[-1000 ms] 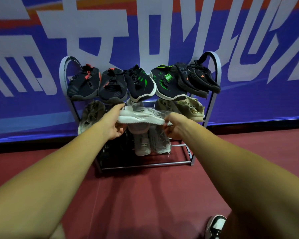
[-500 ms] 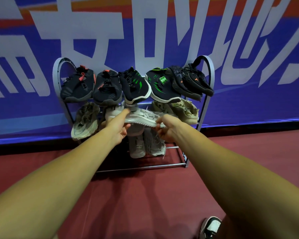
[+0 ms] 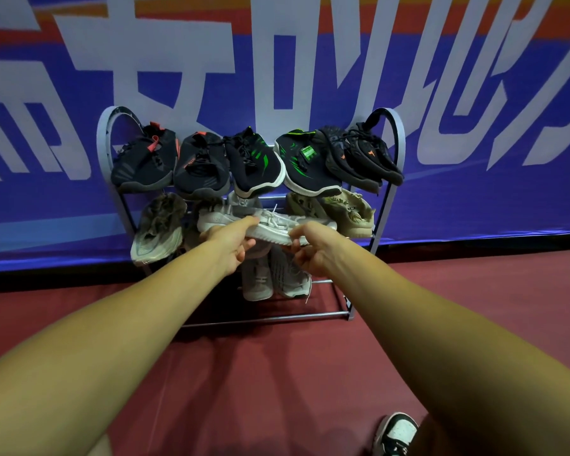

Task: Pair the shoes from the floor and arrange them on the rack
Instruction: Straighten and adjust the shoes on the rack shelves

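A white knit sneaker (image 3: 270, 222) lies sideways at the middle shelf of the metal shoe rack (image 3: 396, 149). My left hand (image 3: 231, 241) grips its heel end and my right hand (image 3: 313, 248) grips its toe end. Several black shoes (image 3: 254, 162) with orange or green accents fill the top shelf. Beige shoes (image 3: 346, 212) sit at the right of the middle shelf, and a worn grey-beige shoe (image 3: 158, 228) hangs at its left. A pair of pale grey sneakers (image 3: 273, 278) stands on the bottom shelf, partly hidden by my hands.
The rack stands against a blue banner wall (image 3: 474, 199) with large white characters. Dark red floor (image 3: 260, 373) stretches in front. My own black-and-white shoe (image 3: 395, 434) shows at the bottom right.
Both hands have carried the white sneaker further in toward the middle shelf, and the view has shifted slightly down and closer to the rack.
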Tool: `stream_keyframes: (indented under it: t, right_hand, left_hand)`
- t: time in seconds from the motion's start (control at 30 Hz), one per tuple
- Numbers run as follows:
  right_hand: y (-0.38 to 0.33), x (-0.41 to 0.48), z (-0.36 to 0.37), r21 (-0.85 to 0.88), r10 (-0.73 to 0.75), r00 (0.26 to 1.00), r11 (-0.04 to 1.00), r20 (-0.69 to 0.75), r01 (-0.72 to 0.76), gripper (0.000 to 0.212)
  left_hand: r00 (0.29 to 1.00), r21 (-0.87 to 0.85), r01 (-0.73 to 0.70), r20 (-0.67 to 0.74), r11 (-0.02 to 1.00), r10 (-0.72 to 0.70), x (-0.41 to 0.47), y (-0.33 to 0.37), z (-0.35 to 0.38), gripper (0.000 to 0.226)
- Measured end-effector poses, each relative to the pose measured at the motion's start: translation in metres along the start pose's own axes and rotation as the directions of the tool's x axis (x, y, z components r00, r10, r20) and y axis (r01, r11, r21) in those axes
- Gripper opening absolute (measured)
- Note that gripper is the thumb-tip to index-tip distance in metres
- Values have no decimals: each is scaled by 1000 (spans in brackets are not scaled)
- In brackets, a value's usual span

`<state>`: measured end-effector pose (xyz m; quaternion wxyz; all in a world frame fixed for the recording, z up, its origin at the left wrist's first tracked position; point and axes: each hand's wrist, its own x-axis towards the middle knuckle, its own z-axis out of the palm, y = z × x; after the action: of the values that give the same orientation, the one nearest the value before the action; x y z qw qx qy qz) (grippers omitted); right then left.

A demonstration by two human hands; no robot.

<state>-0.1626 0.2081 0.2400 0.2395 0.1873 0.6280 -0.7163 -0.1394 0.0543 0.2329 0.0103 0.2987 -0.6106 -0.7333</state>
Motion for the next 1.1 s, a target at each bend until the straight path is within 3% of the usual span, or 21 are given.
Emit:
stream_keyframes:
  t: [0.1, 0.2, 0.27, 0.37, 0.43, 0.5, 0.6, 0.7, 0.8, 0.93, 1.1]
  right_hand:
    - [-1, -6, -5, -47, -14, 1000, 999, 15, 15, 6]
    - [-2, 3, -18, -110, -79, 994, 991, -75, 70, 40]
    - [-2, 7, -27, -190, -133, 982, 976, -138, 105, 49]
    - [-5, 3, -37, -361, -188, 977, 922, -101, 140, 22]
    - [-8, -4, -40, -505, -115, 993, 858, -19, 90, 9]
    - [-9, -6, -40, -592, 17, 998, 805, 57, 20, 14]
    - [-10, -1, -41, -606, 157, 981, 794, 114, -57, 12]
    - [-10, 1, -43, -597, 207, 968, 798, 141, -84, 7]
    - [-9, -1, -44, -601, 203, 970, 795, 137, -81, 11]
    - [-12, 2, -47, -557, 211, 965, 825, 153, -92, 15]
    - [-15, 8, -56, -557, 155, 983, 827, 98, -74, 21]
  left_hand:
    - [1000, -6, -6, -21, 1000, 6, 4, 6, -5, 36]
    - [999, -3, -21, -45, 1000, 21, 2, 10, -7, 21]
    - [998, -6, -41, -53, 999, 40, 2, 10, -7, 20]
    - [996, -31, -62, -64, 998, 60, 8, 10, -9, 26]
    - [995, -35, -77, -70, 996, 74, 10, 11, -13, 32]
    - [997, -1, -69, -27, 998, 69, 12, 11, -14, 33]
    - [995, 41, -47, 86, 998, 43, 10, 10, -11, 37]
    - [979, 109, -4, 202, 994, -18, 4, 7, -2, 45]
    - [971, 166, -42, 239, 985, 1, 2, -3, 13, 51]
    - [971, 230, -68, 237, 971, 12, 4, -11, 26, 22]
    - [952, 283, -28, 300, 959, -61, -1, -18, 34, 35]
